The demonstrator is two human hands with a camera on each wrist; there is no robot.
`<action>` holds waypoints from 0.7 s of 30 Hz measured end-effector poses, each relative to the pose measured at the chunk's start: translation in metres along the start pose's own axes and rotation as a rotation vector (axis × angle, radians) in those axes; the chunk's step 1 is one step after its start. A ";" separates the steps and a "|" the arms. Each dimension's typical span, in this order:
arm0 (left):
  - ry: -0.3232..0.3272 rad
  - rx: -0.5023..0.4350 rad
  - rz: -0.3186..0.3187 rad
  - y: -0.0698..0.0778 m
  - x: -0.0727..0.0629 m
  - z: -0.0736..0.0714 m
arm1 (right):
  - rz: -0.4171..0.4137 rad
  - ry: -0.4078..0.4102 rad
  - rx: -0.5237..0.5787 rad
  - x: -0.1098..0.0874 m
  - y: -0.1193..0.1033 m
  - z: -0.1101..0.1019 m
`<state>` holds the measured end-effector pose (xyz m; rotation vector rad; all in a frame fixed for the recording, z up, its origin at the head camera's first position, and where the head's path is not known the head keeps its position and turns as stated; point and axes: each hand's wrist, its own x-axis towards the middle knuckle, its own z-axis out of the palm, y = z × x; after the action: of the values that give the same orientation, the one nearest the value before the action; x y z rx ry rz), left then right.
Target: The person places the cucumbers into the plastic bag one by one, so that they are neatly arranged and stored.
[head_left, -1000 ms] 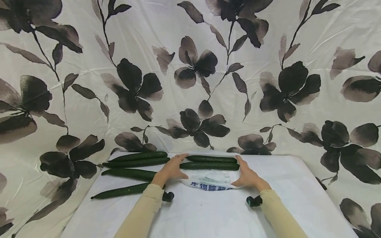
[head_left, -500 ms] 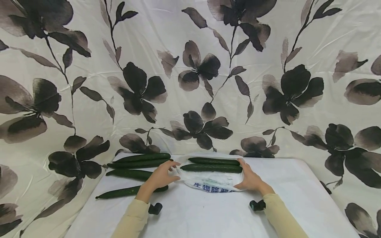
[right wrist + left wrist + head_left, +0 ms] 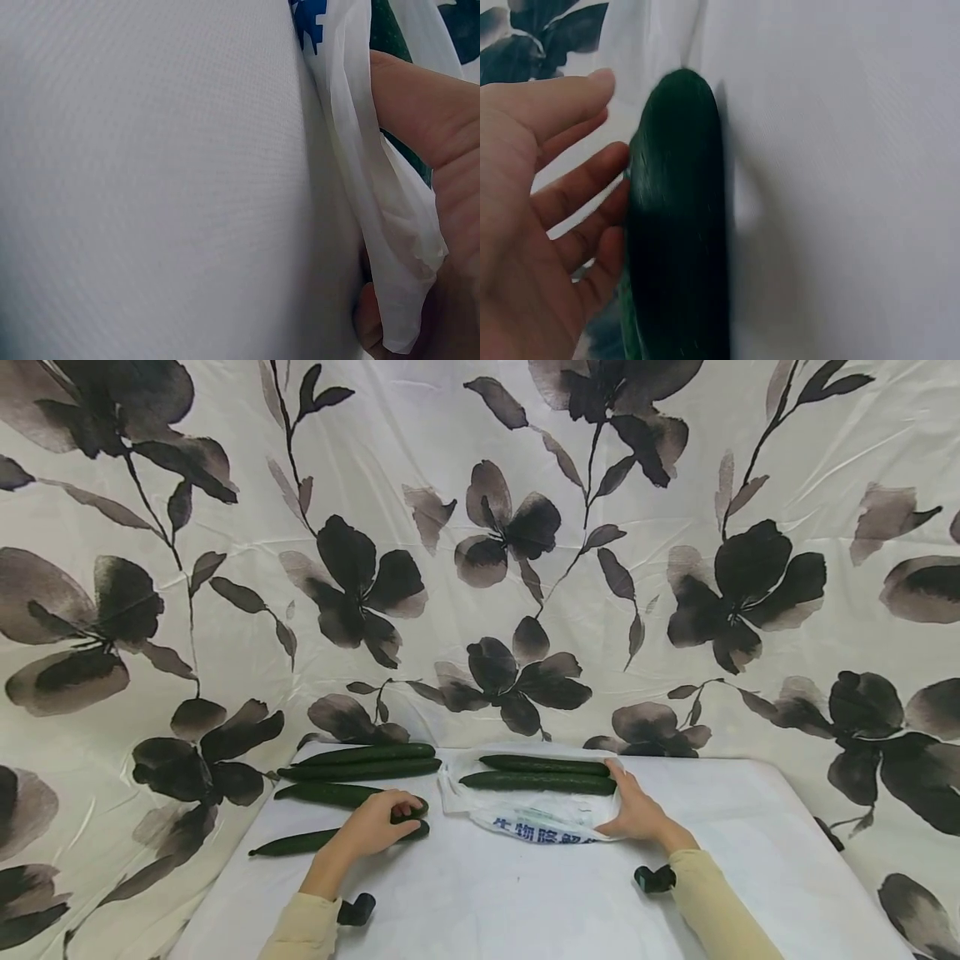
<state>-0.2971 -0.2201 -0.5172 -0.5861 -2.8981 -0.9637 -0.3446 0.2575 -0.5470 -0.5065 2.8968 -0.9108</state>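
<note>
My left hand (image 3: pixel 371 822) is at the right ends of two long dark green cucumbers lying on the left; the nearer cucumber (image 3: pixel 292 842) slants across the table below the other cucumber (image 3: pixel 322 792). In the left wrist view, its loosely bent fingers (image 3: pixel 581 187) lie beside a cucumber (image 3: pixel 679 217), the thumb spread apart from it. My right hand (image 3: pixel 637 810) holds the right edge of a white plastic bag (image 3: pixel 483 818) with blue lettering. Thin film (image 3: pixel 397 247) runs between its thumb and fingers. Two cucumbers (image 3: pixel 536 783) lie side by side on the bag, their right ends near my right fingers.
Two more cucumbers (image 3: pixel 360 769) lie close together at the back left of the white table (image 3: pixel 517 906). A floral cloth (image 3: pixel 450 610) hangs right behind the table. Small black devices (image 3: pixel 655 878) are worn at both wrists.
My left hand has let go of the bag's left side and moved left and toward me, over to the cucumbers there. My right hand has stayed at the bag's right edge.
</note>
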 end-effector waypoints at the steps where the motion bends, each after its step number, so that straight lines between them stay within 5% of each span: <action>1: 0.001 -0.002 -0.004 -0.002 -0.003 -0.001 | -0.001 0.001 0.001 0.000 0.000 0.001; 21: 0.088 -0.007 -0.119 -0.049 -0.042 -0.013 | 0.013 0.021 -0.020 -0.001 0.001 0.006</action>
<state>-0.2768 -0.2785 -0.5408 -0.3654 -2.8800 -0.9864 -0.3433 0.2551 -0.5526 -0.4817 2.9274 -0.8916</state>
